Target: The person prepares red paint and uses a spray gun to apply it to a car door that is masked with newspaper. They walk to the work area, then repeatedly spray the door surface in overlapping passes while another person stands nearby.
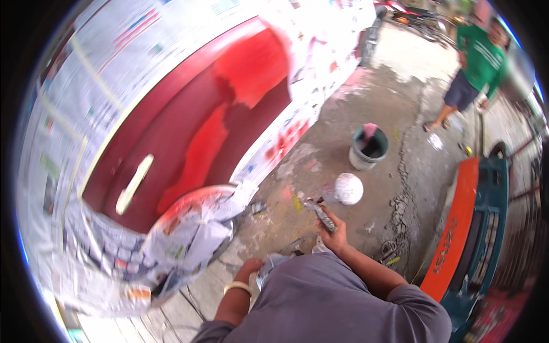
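My right hand [337, 233] is wrapped round the grip of a metal spray gun [323, 215]. A round white cup top [349, 189] shows beside the gun's head. My left hand [251, 266] hangs low beside my body, next to light blue cloth; its fingers are hidden. Ahead on the left is a dark red vehicle door panel [177, 114] with brighter red wet-looking patches [251, 66]. A pale, covered door handle [135, 184] crosses the panel. Masking newspaper [171, 251] surrounds the panel and hangs over the wheel arch.
A grey bucket [362, 158] holding dark liquid and a pinkish object stands on the stained concrete. An orange and teal vehicle part [457, 228] lies at the right. Farther back are a person in a green shirt [483, 60] and a red motorcycle [414, 17]. Cables [191, 303] run underfoot.
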`<state>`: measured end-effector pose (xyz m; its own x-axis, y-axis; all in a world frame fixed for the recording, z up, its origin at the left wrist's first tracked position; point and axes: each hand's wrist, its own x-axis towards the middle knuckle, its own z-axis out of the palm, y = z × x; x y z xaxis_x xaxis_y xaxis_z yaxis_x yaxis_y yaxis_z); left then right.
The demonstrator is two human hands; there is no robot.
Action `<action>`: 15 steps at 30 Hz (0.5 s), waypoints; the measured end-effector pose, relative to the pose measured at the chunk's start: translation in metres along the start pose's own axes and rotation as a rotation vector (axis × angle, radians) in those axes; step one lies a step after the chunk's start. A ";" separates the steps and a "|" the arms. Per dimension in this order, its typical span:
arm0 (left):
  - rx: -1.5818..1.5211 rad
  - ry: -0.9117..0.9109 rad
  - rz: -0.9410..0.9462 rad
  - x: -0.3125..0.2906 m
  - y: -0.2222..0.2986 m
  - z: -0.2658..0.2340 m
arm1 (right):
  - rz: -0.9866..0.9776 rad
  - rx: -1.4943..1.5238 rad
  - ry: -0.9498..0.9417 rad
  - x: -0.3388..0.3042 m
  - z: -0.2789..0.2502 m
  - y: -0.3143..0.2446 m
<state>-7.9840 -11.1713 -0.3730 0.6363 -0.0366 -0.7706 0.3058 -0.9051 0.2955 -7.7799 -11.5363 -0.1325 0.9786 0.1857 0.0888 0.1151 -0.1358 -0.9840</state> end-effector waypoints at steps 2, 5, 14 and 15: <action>0.018 0.040 0.003 -0.012 0.040 -0.030 | 0.068 0.007 -0.071 0.001 -0.011 -0.015; -0.465 0.368 -0.099 -0.019 0.039 -0.026 | 0.073 0.037 -0.168 -0.002 -0.017 -0.009; -1.610 0.922 -0.130 -0.047 0.072 -0.188 | 0.067 0.178 -0.453 0.017 -0.031 -0.017; -1.653 0.967 -0.108 -0.048 0.076 -0.206 | 0.042 0.178 -0.453 0.020 -0.029 -0.016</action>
<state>-7.8456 -11.1516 -0.1972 0.5118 0.7246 -0.4616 0.2643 0.3784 0.8871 -7.7572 -11.5590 -0.1102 0.8042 0.5942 0.0116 0.0078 0.0089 -0.9999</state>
